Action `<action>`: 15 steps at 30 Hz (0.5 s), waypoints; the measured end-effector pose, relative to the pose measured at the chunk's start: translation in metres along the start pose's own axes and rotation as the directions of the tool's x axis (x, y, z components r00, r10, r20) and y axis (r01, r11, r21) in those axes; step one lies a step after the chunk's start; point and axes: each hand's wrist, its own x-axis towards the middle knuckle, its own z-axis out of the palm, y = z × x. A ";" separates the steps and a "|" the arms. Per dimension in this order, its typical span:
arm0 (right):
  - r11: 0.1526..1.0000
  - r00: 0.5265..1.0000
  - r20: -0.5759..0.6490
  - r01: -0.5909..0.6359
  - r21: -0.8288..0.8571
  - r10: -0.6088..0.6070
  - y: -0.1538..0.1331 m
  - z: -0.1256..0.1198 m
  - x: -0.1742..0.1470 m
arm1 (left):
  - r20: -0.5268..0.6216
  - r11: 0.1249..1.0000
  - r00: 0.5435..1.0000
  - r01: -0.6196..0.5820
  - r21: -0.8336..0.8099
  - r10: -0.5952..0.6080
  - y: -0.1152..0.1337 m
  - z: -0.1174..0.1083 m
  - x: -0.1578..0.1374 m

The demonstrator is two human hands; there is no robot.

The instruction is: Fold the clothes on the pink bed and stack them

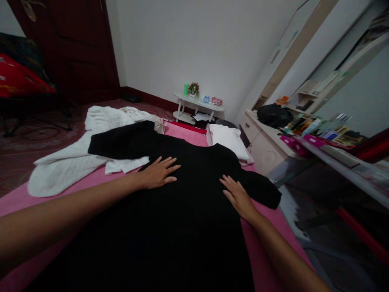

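Observation:
A black short-sleeved garment (188, 211), a dress or long T-shirt, lies spread out on a pink bed cover (273, 231), its neckline at the far end. My left hand (159, 173) rests flat on its upper left part, fingers spread, below the left sleeve. On the right side of the chest, my right hand (238, 198) also lies open with its palm down, close to the right sleeve. Neither hand grips the cloth. The garment's lower end runs out of view at the bottom.
Rumpled white clothes (69, 162) lie left of the garment. A folded white cloth (227, 140) sits at the far right. Beyond the bed stands a small white table (197, 101). A dresser (264, 144) with a black bag (275, 116) and bottles stands right.

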 end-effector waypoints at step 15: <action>0.978 0.978 0.115 0.155 0.143 -0.172 -0.060 -0.035 -0.097 | -0.057 0.965 0.973 0.213 -0.153 -0.223 -0.009 -0.027 -0.192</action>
